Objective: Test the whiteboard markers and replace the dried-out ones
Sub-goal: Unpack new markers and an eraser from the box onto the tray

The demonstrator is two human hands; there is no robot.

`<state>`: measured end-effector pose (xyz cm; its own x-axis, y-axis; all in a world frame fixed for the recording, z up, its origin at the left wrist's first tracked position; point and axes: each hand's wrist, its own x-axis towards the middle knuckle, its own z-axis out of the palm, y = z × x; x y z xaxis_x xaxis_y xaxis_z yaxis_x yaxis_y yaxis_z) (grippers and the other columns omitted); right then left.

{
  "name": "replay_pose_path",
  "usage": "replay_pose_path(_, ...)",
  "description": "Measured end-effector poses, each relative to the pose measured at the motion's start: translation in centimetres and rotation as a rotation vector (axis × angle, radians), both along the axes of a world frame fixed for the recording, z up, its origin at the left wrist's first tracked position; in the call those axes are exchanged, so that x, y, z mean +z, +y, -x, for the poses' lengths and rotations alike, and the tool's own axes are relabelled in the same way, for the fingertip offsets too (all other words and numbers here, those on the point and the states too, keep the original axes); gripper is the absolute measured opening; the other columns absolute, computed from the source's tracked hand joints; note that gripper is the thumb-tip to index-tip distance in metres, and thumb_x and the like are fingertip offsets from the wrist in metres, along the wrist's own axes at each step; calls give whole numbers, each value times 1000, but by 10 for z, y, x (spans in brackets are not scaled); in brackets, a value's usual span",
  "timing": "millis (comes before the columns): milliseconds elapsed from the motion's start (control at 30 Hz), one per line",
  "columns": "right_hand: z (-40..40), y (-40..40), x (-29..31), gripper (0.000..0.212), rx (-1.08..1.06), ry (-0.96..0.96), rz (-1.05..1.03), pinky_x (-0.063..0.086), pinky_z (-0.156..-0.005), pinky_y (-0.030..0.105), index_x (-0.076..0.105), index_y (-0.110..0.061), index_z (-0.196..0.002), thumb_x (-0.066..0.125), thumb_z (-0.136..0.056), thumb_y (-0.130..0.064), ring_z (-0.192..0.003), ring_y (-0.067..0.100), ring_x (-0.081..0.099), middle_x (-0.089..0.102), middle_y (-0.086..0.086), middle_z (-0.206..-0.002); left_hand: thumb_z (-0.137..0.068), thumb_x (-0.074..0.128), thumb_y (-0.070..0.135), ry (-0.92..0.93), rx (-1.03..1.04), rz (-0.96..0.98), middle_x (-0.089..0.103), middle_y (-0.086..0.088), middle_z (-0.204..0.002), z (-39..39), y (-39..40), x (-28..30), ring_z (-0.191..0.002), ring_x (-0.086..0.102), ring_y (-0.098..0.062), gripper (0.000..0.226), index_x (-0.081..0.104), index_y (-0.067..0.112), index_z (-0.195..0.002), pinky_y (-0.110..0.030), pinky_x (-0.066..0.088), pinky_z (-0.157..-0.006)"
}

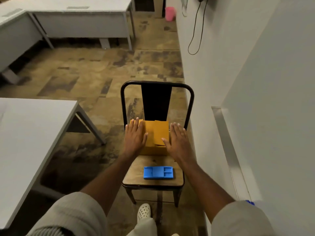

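Note:
A small brown cardboard box (pixel 156 133) stands at the back of a chair seat (pixel 134 176), its top flaps folded down. My left hand (pixel 134 137) lies flat on the box's left flap with straight fingers. My right hand (pixel 177 140) rests flat against the box's right side, fingers straight too. A blue plastic whiteboard eraser (pixel 158 172) lies on the seat in front of the box. No markers are visible; the box's inside is hidden.
The black metal chair (pixel 156 86) stands against the white wall on the right, under a whiteboard's metal edge (pixel 225 133). A grey table (pixel 34 126) is at the left, more grey desks (pixel 81 19) at the back. A pink bin (pixel 170 13) stands far off.

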<state>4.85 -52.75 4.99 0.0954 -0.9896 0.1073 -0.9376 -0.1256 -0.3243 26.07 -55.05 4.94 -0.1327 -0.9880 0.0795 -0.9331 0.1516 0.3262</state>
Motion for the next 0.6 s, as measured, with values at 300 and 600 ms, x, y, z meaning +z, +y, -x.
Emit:
replay_pose_path(300,-61,-51,-18,77,-143,-87,-125,34,-116,42,18,-13,-157,50,-98,-48,-150,28,22,23,8,-163,-95,51,60,127,124,-187,9,-8,-168,-36,-52,-22,-154,10,-28,89,11,14,-159,-49,24,-122)
replay_pose_path(600,-85,-60,-32,88,-295,-3,-245,34,-115,45,14,-10,-156,59,-92,-49,-149,34,22,17,12,-164,-87,68,53,217,104,-209,12,-7,-167,-28,-61,-36,-153,13,-27,102,8,14,-159,-47,26,-121)
